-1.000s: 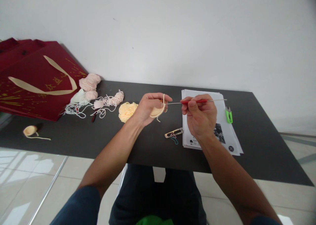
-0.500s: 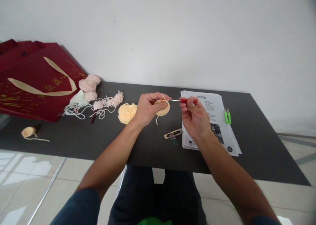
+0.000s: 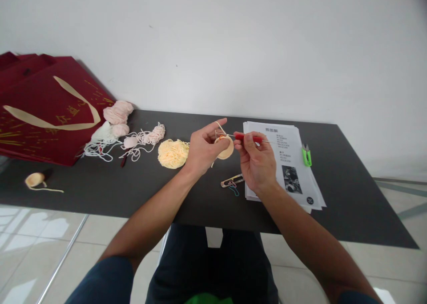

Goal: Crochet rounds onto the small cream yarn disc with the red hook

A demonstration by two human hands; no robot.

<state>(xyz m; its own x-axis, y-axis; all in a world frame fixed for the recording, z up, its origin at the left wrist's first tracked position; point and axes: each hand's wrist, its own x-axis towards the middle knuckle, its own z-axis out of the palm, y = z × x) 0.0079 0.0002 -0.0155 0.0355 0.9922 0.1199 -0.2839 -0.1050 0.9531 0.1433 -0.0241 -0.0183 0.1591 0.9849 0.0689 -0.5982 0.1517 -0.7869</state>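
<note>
Between thumb and fingers, my left hand (image 3: 205,146) grips a small round cream crochet piece (image 3: 227,152). A strand of yarn runs up over its raised index finger, and a short tail hangs beneath. My right hand (image 3: 258,159) is closed round the red handle of a crochet hook (image 3: 248,138). The hook's metal shaft points left and reaches the top edge of the piece, by the left fingers. Left of my left hand lies a pale yellow ball of yarn (image 3: 172,154). Exactly how the hook's tip sits in the stitches is too small to tell.
Printed sheets (image 3: 293,162) lie under my right hand, with green thread snips (image 3: 306,155) on their right edge. Other snips (image 3: 230,181) with stitch markers lie nearer me. Leftward are pink yarn (image 3: 118,113), a red bag (image 3: 50,113) and a small crocheted cup (image 3: 35,179).
My right hand has moved left with the hook, bringing its handle closer to the crochet piece. My left index finger has lifted, raising the yarn strand, and the piece shows slightly further right.
</note>
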